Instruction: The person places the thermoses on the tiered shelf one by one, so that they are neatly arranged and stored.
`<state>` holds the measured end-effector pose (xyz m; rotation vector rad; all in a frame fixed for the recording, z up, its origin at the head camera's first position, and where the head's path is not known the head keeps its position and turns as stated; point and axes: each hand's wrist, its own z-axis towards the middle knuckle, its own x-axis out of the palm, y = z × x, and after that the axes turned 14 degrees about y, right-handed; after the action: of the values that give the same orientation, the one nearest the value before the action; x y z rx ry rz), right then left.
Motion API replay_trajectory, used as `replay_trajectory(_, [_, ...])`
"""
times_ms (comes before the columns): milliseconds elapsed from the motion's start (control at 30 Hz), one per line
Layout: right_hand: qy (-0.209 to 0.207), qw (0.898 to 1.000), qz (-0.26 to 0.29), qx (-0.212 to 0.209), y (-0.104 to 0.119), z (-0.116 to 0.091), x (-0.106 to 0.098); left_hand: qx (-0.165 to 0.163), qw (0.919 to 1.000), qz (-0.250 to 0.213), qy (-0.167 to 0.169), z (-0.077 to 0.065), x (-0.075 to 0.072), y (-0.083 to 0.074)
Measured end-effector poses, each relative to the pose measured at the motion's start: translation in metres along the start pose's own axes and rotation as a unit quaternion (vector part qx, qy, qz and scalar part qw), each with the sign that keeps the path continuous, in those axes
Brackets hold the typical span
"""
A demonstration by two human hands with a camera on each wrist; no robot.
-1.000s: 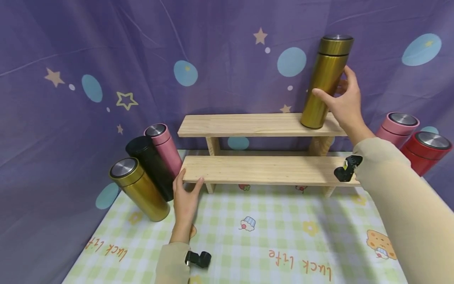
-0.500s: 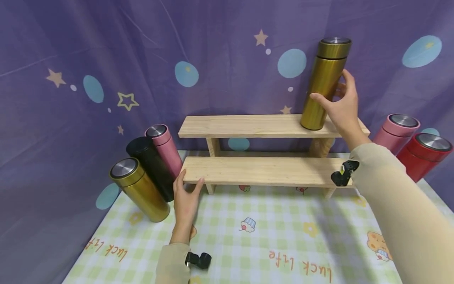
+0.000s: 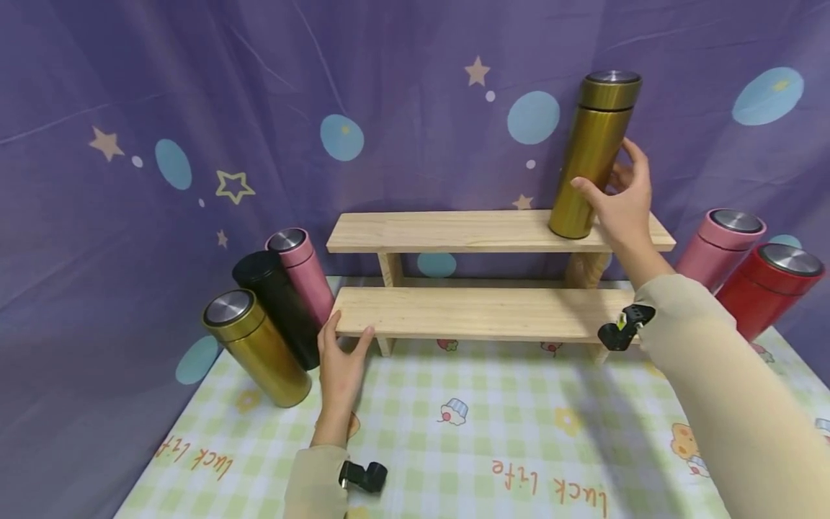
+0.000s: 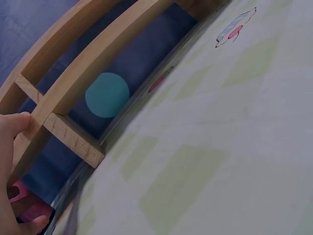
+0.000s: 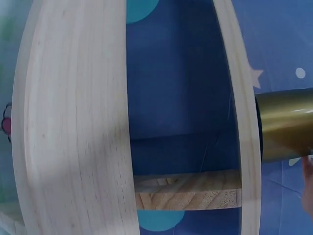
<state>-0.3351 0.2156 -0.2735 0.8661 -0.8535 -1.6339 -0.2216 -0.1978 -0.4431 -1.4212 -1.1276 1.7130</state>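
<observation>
In the head view my right hand (image 3: pixel 624 198) holds a gold thermos flask (image 3: pixel 591 155), thumb across its front and fingers round its right side. The flask stands at the right part of the upper board of a two-tier wooden shelf (image 3: pixel 441 231). Its lower end also shows in the right wrist view, the gold flask (image 5: pixel 288 125) against the board. My left hand (image 3: pixel 340 364) grips the front left corner of the lower board (image 3: pixel 480 311). In the left wrist view the thumb (image 4: pixel 18 122) lies on the board's edge, and the other fingers are curled below.
Left of the shelf stand a second gold flask (image 3: pixel 259 349), a black flask (image 3: pixel 279 310) and a pink flask (image 3: pixel 305 270). On the right are another pink flask (image 3: pixel 718 249) and a red flask (image 3: pixel 768 292), partly behind my sleeve. A purple curtain (image 3: pixel 415 86) hangs behind the checked tablecloth (image 3: pixel 506 404).
The gold flask has settled slightly lower on the upper board. My right hand has slid a little down along it, and the forearm has shifted left. My left hand stays put.
</observation>
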Motion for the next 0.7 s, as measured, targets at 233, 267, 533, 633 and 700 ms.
replay_trajectory(233, [0.017, 0.992, 0.124, 0.03, 0.007, -0.008, -0.007, -0.011, 0.9999, -0.004, 0.003, 0.0, 0.0, -0.002])
replay_trajectory(267, [0.015, 0.99, 0.137, 0.034, 0.009, -0.01, -0.009, -0.01, 0.9999, -0.005, 0.002, 0.0, 0.001, -0.003])
replay_trajectory(533, [-0.021, 0.978, 0.195, 0.066, 0.018, -0.035, -0.017, 0.003, 0.9999, -0.01, 0.004, 0.001, 0.002, -0.003])
replay_trajectory(633, [-0.021, 0.977, 0.205, 0.059, 0.019, -0.048, -0.019, 0.002, 0.9999, -0.013, 0.004, 0.0, 0.002, -0.002])
replay_trajectory(700, [-0.021, 0.976, 0.212, 0.046, 0.02, -0.057, -0.02, 0.002, 0.9998, -0.018, 0.001, 0.0, 0.001, -0.002])
